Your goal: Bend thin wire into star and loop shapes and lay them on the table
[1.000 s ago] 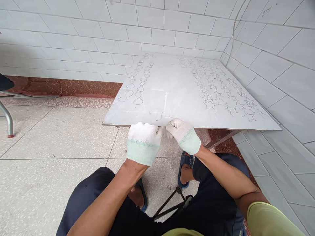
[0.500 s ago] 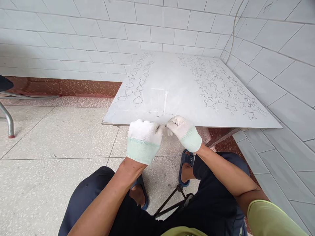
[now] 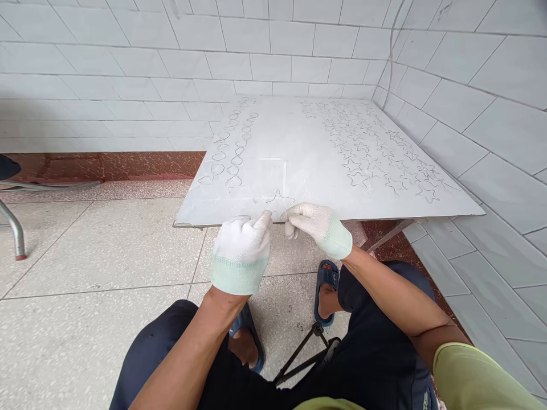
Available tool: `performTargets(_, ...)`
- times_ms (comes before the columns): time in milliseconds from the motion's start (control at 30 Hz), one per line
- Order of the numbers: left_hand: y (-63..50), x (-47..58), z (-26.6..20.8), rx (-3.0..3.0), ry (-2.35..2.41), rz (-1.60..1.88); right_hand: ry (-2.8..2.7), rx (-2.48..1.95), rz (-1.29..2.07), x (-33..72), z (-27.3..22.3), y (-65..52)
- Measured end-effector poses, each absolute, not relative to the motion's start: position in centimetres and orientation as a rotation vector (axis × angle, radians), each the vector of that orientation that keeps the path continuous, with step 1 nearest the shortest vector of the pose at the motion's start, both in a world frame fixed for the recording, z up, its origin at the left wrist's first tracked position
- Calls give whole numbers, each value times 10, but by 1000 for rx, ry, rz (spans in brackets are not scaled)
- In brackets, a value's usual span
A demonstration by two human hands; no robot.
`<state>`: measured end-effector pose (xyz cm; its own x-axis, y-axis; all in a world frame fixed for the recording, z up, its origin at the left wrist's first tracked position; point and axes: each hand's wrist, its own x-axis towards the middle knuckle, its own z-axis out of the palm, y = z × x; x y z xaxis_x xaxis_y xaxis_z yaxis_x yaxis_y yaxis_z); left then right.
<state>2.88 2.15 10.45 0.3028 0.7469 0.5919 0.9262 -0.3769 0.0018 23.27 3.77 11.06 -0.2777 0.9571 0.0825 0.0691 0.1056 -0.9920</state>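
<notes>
A thin dark wire [image 3: 278, 195], bent into part of a star, rises from between my hands over the near edge of the white board [image 3: 299, 142]. My right hand [image 3: 311, 223], in a white glove with a pale green cuff, pinches the wire's lower part between thumb and fingertips. In a matching glove, my left hand [image 3: 245, 245] is closed just left of it, its fingertips at the wire's other side; the exact grip there is partly hidden. Finished-looking wire stars [image 3: 367, 148] cover the board's right side. Looped, figure-eight wires [image 3: 233, 176] lie in two rows on the left.
White tiled walls [image 3: 171, 85] border the board behind and on the right. Under its near edge is a brown support leg [image 3: 387, 234]. A black folding stand [image 3: 301, 353] is between my feet. A metal chair leg [image 3: 17, 230] shows at far left.
The bent wire shows higher above my hands, with more of its star outline visible. My left hand has shifted slightly left and its index finger has straightened. The camera view has moved a little.
</notes>
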Motion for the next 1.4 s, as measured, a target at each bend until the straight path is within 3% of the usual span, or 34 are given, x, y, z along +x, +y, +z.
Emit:
performTargets(300, 18, 33, 100, -2064, -1320, -724, -1470, -1207, 1430, 214, 115, 35)
performTargets(833, 36, 29, 98, -2358, -1096, -858, -1497, -1017, 1423, 228, 109, 40)
performTargets(1400, 42, 16, 123, -2590, -917, -466, -1394, -1043, 1532, 231, 117, 38)
